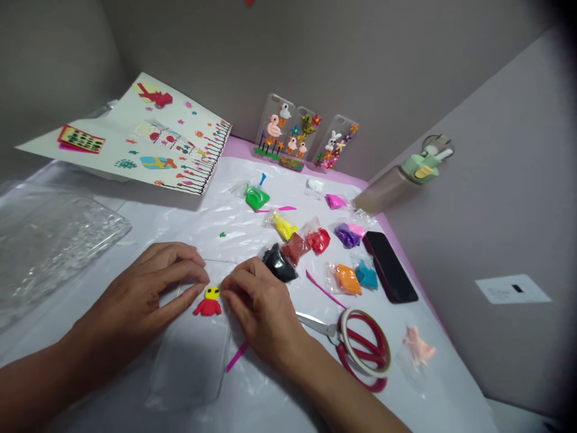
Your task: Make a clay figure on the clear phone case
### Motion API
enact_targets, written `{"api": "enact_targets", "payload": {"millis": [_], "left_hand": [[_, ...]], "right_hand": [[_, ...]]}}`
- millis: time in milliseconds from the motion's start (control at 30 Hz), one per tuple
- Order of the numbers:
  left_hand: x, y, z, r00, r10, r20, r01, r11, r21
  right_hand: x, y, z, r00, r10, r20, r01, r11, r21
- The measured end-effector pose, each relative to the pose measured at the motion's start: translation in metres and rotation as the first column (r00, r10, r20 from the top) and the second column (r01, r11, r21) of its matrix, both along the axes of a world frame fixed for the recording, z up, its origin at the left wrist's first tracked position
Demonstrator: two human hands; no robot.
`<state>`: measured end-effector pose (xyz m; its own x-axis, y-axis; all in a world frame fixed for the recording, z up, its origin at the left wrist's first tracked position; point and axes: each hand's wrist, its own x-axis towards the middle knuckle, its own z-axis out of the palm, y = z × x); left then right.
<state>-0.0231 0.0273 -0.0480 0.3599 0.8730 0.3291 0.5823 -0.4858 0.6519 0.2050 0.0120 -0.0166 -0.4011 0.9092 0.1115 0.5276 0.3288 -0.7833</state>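
A small clay figure (208, 305) with a yellow head, black eyes and a red body lies on a clear phone case (192, 361). At the left of its head is my left hand (155, 288), its thumb and fingertips drawn together. My right hand (259, 304) pinches its thumb and forefinger close to the head's right side. Anything between the fingertips of either hand is hidden or too small to make out. A pink modelling tool (237, 356) lies partly under my right hand, with a bag of black clay (280, 264) just beyond it.
Scissors (331, 331) and a white tape roll (347, 343) lie right of my hand. Several bagged clays, including green (258, 197) and orange (348, 279), spread behind. A phone (391, 267), a bottle (392, 186), decorated cases (274, 129) and a decorated sheet (121, 129) stand around.
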Motion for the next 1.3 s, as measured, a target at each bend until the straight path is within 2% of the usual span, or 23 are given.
{"api": "enact_targets", "payload": {"millis": [100,200,333,433,800,1300], "left_hand": [[-0.008,0.004,-0.002,0.996,-0.052,-0.068,0.052,0.999,0.007],[-0.014,0.007,-0.005,0.987,-0.097,-0.128,0.097,0.995,-0.009],[-0.013,0.004,-0.005,0.986,-0.096,-0.134,0.092,0.995,-0.041],[-0.011,0.003,-0.005,0.987,-0.092,-0.131,0.086,0.995,-0.048],[-0.009,0.000,-0.004,0.992,-0.070,-0.107,0.063,0.996,-0.067],[-0.011,0.000,-0.006,0.988,-0.085,-0.126,0.078,0.995,-0.058]], "right_hand": [[0.001,0.000,0.003,1.000,0.020,0.021,-0.021,1.000,0.017],[0.001,0.000,0.006,0.994,0.052,0.098,-0.061,0.993,0.100],[0.002,-0.002,0.004,0.973,0.068,0.219,-0.120,0.965,0.235],[0.001,-0.004,0.001,0.961,0.058,0.271,-0.136,0.951,0.279],[0.001,-0.005,0.000,0.951,0.069,0.301,-0.149,0.956,0.253],[0.001,-0.006,-0.001,0.936,0.074,0.345,-0.178,0.943,0.282]]}}
